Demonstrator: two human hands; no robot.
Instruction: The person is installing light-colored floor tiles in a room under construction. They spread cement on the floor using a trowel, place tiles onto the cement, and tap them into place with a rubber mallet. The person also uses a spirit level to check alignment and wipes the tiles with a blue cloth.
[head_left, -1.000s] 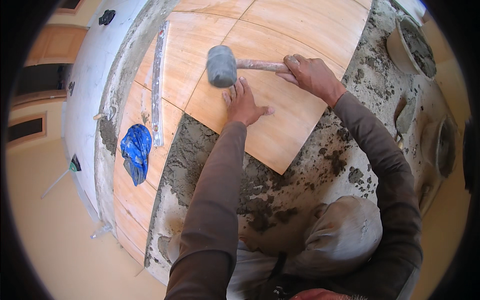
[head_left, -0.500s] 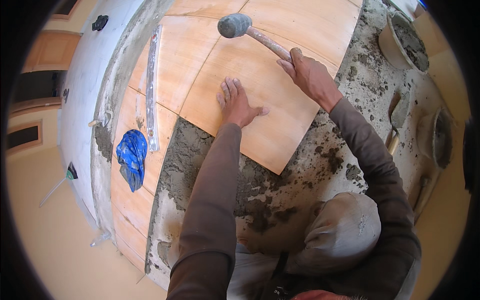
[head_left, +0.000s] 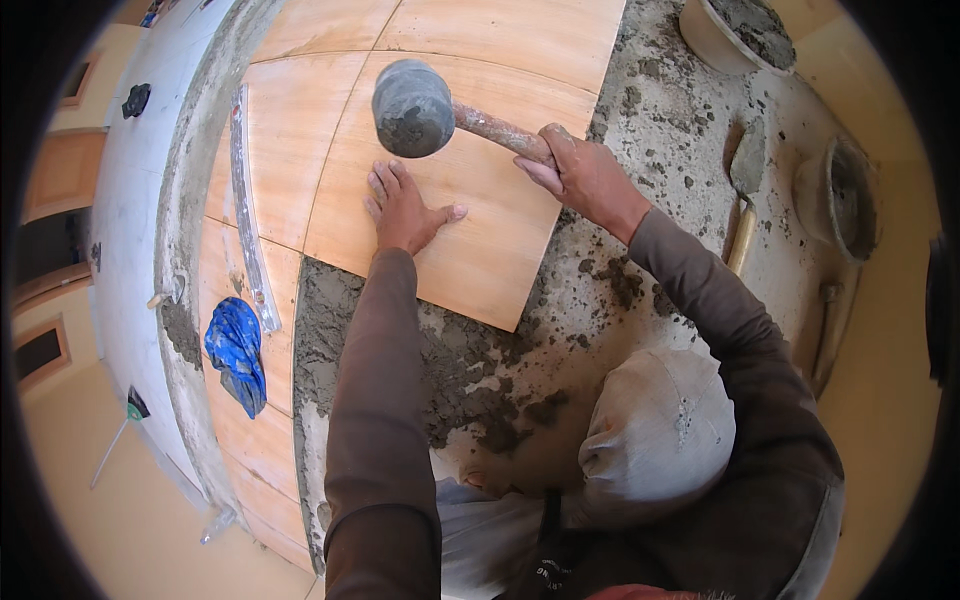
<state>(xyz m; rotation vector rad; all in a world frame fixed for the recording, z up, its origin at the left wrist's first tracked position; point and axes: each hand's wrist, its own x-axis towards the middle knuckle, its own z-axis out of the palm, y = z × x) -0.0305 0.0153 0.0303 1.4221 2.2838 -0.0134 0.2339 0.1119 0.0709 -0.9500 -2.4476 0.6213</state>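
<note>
My left hand (head_left: 410,212) lies flat with fingers spread on a wood-toned floor tile (head_left: 490,250). The tile's near corner reaches out over grey wet mortar (head_left: 450,370). My right hand (head_left: 592,182) is wrapped round the wooden handle of a rubber mallet (head_left: 413,108). The grey mallet head hangs in the air over the tiles, just beyond my left fingertips. Several matching tiles (head_left: 290,110) lie beside and beyond this one, with thin joints between them.
A long metal straightedge (head_left: 247,200) and a crumpled blue plastic bag (head_left: 235,350) lie on the left tiles. To the right are a mortar-filled bucket (head_left: 715,50), a trowel (head_left: 742,230), a second bucket (head_left: 812,190) and a hammer-like tool (head_left: 826,330).
The mallet head looks larger and closer to my view, lifted and nearer my left hand in the picture. My left hand stays on the tile. The whole view has shifted.
</note>
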